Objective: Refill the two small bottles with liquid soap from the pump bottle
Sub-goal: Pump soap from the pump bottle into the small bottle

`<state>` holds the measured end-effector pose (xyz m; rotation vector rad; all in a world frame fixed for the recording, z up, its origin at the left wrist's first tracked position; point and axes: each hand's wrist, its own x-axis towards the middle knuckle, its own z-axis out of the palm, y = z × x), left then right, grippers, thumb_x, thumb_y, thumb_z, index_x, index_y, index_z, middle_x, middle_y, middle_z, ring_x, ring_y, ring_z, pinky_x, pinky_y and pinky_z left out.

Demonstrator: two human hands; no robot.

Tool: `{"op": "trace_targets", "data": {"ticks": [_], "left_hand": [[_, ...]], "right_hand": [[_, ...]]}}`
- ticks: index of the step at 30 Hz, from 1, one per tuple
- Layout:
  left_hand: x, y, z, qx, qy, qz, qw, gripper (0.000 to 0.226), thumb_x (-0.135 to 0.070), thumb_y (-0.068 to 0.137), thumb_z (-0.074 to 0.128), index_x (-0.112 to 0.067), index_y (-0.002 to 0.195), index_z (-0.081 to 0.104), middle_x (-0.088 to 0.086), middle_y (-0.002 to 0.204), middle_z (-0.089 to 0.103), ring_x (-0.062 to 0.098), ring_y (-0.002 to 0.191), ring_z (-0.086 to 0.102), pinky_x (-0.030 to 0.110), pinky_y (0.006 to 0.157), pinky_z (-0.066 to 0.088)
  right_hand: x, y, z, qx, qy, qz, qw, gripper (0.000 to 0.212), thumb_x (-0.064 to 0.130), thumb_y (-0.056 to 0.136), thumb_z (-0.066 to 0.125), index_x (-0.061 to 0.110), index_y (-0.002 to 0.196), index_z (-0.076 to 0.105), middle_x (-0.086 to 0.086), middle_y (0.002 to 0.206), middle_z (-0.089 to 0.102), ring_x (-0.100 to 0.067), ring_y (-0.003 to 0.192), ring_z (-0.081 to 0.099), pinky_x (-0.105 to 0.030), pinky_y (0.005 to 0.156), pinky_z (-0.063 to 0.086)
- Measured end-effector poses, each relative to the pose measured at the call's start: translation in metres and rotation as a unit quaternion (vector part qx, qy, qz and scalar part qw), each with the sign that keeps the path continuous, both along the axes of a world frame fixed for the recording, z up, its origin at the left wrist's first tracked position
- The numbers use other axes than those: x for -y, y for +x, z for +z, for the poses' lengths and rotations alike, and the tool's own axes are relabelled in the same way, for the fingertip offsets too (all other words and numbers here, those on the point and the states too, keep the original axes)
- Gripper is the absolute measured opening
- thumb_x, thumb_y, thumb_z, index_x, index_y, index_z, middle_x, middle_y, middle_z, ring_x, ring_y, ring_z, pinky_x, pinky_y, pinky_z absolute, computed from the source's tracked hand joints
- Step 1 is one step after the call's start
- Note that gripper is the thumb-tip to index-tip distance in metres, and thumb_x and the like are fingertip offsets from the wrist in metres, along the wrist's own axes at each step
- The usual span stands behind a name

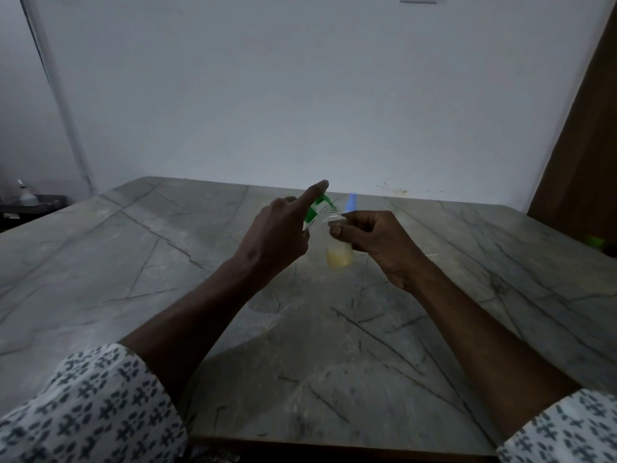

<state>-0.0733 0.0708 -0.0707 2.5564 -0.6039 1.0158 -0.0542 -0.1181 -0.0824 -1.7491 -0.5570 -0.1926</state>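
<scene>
Head view | my left hand (277, 235) grips the pump bottle (316, 208), forefinger raised | my right hand (377, 242) pinches a small bottle (339, 257) by its neck

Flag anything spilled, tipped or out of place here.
No spill shows on the table. One oddity: a small green thing lies alone at its right edge, too blurred to identify.

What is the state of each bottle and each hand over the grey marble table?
Small clear plastic bottle: pinched near its neck by the right hand, yellowish soap at its bottom.
Green-topped pump bottle: gripped by the left hand, nozzle toward that bottle.
Blue cap behind them: upright, its bottle hidden.
Left hand: index finger straight over the pump head.
</scene>
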Motion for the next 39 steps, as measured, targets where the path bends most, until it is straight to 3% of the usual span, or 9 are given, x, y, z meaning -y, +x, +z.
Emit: {"op": "trace_targets", "data": {"ticks": [11, 16, 20, 23, 29, 33, 39], "left_hand": [[0.0004, -0.0018, 0.0034, -0.015, 0.008, -0.005, 1.000, 0.080, 0.001, 0.081, 0.069, -0.023, 0.148, 0.032, 0.016, 0.119, 0.067, 0.024, 0.074, 0.066, 0.036, 0.067, 0.060], [0.0005, -0.0030, 0.0022, -0.011, 0.007, -0.008, 1.000, 0.071, 0.000, 0.082, 0.068, -0.018, 0.145, 0.039, 0.017, 0.117, 0.067, 0.025, 0.076, 0.067, 0.037, 0.068, 0.060], [0.0002, -0.0025, 0.0024, -0.011, 0.015, -0.004, 1.000, 0.081, -0.002, 0.083, 0.068, -0.022, 0.151, 0.029, 0.018, 0.118, 0.066, 0.021, 0.073, 0.064, 0.033, 0.068, 0.058], [0.0011, -0.0026, 0.0032, -0.012, 0.023, 0.004, 1.000, 0.086, -0.002, 0.083, 0.068, -0.024, 0.153, 0.023, 0.018, 0.120, 0.066, 0.017, 0.070, 0.058, 0.026, 0.064, 0.052], [0.0000, 0.0000, 0.0021, -0.006, 0.019, -0.001, 1.000, 0.083, -0.002, 0.081, 0.068, -0.024, 0.150, 0.028, 0.016, 0.114, 0.068, 0.021, 0.069, 0.063, 0.036, 0.065, 0.059], [-0.0008, -0.0003, 0.0011, 0.004, 0.014, -0.009, 1.000, 0.073, -0.003, 0.082, 0.070, -0.020, 0.145, 0.037, 0.017, 0.117, 0.068, 0.024, 0.077, 0.067, 0.031, 0.068, 0.058], [0.0026, -0.0031, -0.0002, 0.023, -0.018, -0.020, 0.999, 0.074, -0.004, 0.080, 0.073, -0.017, 0.145, 0.039, 0.017, 0.110, 0.069, 0.017, 0.067, 0.058, 0.037, 0.068, 0.059]], "right_hand": [[0.0072, 0.0063, 0.0015, 0.028, -0.034, -0.012, 0.999, 0.024, 0.019, 0.082, 0.076, 0.006, 0.102, 0.076, -0.011, 0.099, 0.076, -0.021, 0.095, 0.071, -0.035, 0.093, 0.054], [0.0056, 0.0049, 0.0004, 0.028, -0.045, -0.008, 0.999, 0.022, 0.018, 0.083, 0.075, 0.008, 0.103, 0.075, -0.011, 0.103, 0.075, -0.013, 0.093, 0.070, -0.018, 0.082, 0.053], [0.0073, 0.0054, 0.0015, 0.023, -0.032, -0.015, 0.999, 0.022, 0.019, 0.084, 0.074, 0.008, 0.102, 0.076, -0.009, 0.100, 0.076, -0.021, 0.096, 0.070, -0.034, 0.092, 0.054], [0.0085, 0.0045, 0.0020, 0.019, -0.026, -0.018, 0.999, 0.020, 0.017, 0.084, 0.074, 0.008, 0.102, 0.076, -0.006, 0.100, 0.076, -0.018, 0.095, 0.070, -0.039, 0.096, 0.054], [0.0079, 0.0022, 0.0030, 0.017, -0.027, -0.013, 0.999, 0.018, 0.018, 0.085, 0.073, 0.011, 0.101, 0.076, -0.009, 0.100, 0.076, -0.024, 0.097, 0.070, -0.043, 0.098, 0.053], [0.0062, 0.0015, 0.0029, 0.023, -0.028, -0.007, 0.999, 0.015, 0.019, 0.084, 0.074, 0.012, 0.098, 0.076, -0.016, 0.101, 0.075, -0.030, 0.098, 0.068, -0.049, 0.098, 0.052], [0.0041, 0.0008, 0.0051, 0.024, -0.020, -0.011, 0.999, 0.022, 0.021, 0.084, 0.074, 0.008, 0.102, 0.076, -0.011, 0.101, 0.076, -0.030, 0.099, 0.069, -0.052, 0.098, 0.051]]}}
